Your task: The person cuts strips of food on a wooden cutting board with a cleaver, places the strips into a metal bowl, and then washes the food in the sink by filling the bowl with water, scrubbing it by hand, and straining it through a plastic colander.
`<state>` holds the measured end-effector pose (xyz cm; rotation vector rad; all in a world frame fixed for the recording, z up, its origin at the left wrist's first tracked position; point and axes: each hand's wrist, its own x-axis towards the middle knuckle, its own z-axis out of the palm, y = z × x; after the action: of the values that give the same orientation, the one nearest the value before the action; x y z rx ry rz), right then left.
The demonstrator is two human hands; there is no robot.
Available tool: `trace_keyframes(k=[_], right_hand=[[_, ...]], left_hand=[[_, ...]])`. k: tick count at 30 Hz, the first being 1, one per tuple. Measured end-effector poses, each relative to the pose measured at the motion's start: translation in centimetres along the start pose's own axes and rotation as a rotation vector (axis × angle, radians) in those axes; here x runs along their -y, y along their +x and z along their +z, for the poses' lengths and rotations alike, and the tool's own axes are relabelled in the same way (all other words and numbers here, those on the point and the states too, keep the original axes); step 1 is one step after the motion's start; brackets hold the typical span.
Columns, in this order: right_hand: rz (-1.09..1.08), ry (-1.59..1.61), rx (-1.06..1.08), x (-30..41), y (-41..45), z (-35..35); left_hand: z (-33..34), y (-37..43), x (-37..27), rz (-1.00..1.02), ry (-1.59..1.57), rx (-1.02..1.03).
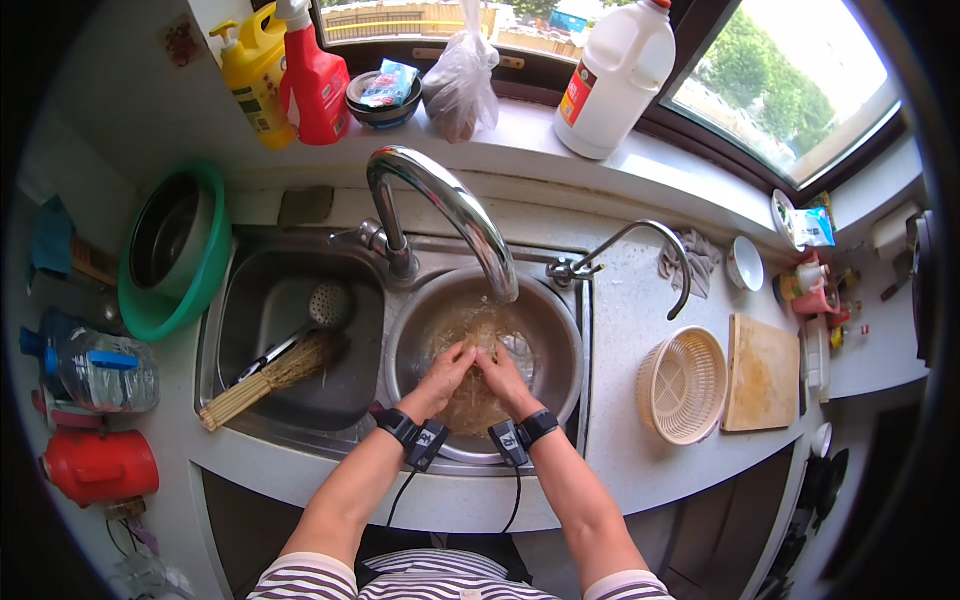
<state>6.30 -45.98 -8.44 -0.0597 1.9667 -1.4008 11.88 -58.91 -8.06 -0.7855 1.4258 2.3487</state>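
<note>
A round stainless steel basin (405, 352) sits in the right-hand sink, with brownish water and a tangle of pale brown strands (472, 405) in it. Both hands are in the basin, thumbs close together. My left hand (444, 375) and my right hand (504, 375) grip a clump of the strands between them, beneath the spout of the chrome faucet (457, 202). Water splashes just beyond the fingertips, which the strands and water partly hide. What the strands are cannot be told for certain.
The left sink (262, 300) holds a slotted ladle (330, 304) and a straw whisk brush (277, 379). A thin curved tap (645, 229) stands right of the basin. Farther right are a plastic basket (682, 386) and a wooden cutting board (763, 375). A green basin (214, 277) leans at left.
</note>
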Motion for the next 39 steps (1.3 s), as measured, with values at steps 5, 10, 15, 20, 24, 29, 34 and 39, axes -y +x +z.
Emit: trace_keyframes(k=[5, 10, 15, 20, 24, 29, 34, 39], right_hand=[[-0.208, 0.368, -0.057, 2.3, -2.7, 0.5], [-0.508, 0.086, -0.261, 4.6, -3.9, 0.2], [-0.424, -0.072, -0.357, 6.5, -4.2, -1.1], [-0.515, -0.527, -0.348, 2.7, -1.9, -4.9], [-0.062, -0.481, -0.321, 0.5, -2.1, -4.4], [0.075, 0.032, -0.115, -1.7, -1.6, 0.7], [-0.045, 0.402, -0.016, 3.0, -4.9, 1.0], [-0.34, 0.332, -0.127, 3.2, -5.7, 0.9]], left_hand=[[1.0, -0.5, -1.0, 0.38, 0.211, -0.102], [3.1, -0.6, -2.9, 0.59, 0.205, -0.152], [3.3, 0.3, -4.1, 0.488, 0.283, -0.182], [0.3, 1.1, -5.0, 0.446, 0.835, -0.272], [-3.7, 0.0, -2.0, 0.341, 0.855, -0.313], [-0.4, -1.2, 1.6, -0.01, 0.074, -0.028], [0.9, -1.1, 0.7, 0.29, 0.225, -0.175], [2.8, -1.5, -1.3, 0.484, 0.167, -0.115]])
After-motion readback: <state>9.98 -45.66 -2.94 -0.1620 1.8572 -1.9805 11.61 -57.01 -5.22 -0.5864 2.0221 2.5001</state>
